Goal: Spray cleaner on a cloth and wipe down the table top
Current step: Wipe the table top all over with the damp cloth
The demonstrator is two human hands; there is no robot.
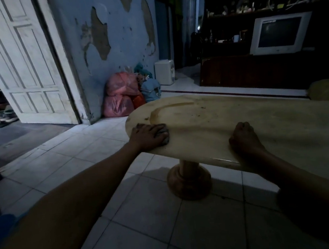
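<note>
A low oval table top (239, 121), pale yellow, stands on a round pedestal foot (189, 182). My left hand (146, 137) lies flat at its left end and presses a small grey cloth (165, 134) onto the surface; only the cloth's edge shows past my fingers. A curved wet streak (170, 106) runs across the top behind that hand, with dark crumbs scattered beyond it. My right hand (243, 138) rests as a fist on the near edge of the table, with nothing visible in it. No spray bottle is in view.
White tiled floor surrounds the table. Pink and orange plastic bags (120, 96) sit against the peeling blue wall. A white door (27, 63) stands open at left. A dark cabinet with an old monitor (279, 33) is at the back right, and a yellowish cushion (327, 89) lies behind the table.
</note>
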